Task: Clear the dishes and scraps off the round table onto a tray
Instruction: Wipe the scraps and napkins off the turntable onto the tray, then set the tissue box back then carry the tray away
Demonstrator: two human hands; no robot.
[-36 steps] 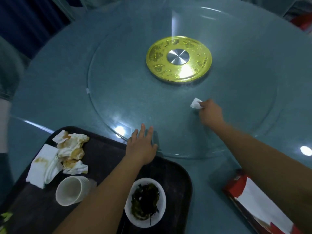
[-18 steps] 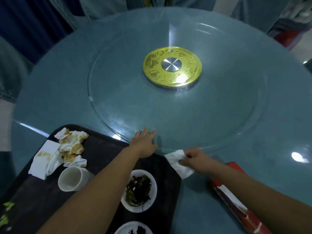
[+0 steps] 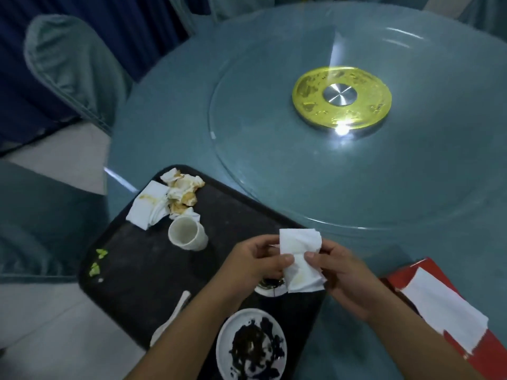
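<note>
Both hands have met since half a second ago: the left hand, then flat at the turntable's edge, now joins the right hand, each pinching the napkin between thumb and fingers. Beyond the grip, the round table and its glass turntable show no dishes. Below and left of the grip, the tray is loaded. To the right lies a red packet. On the tray sit a plate of dark leftovers, stained tissues, a cup, a spoon and green scraps. Clearing looks nearly done: the napkin has yet to be dropped on the tray, and perhaps the packet.
</note>
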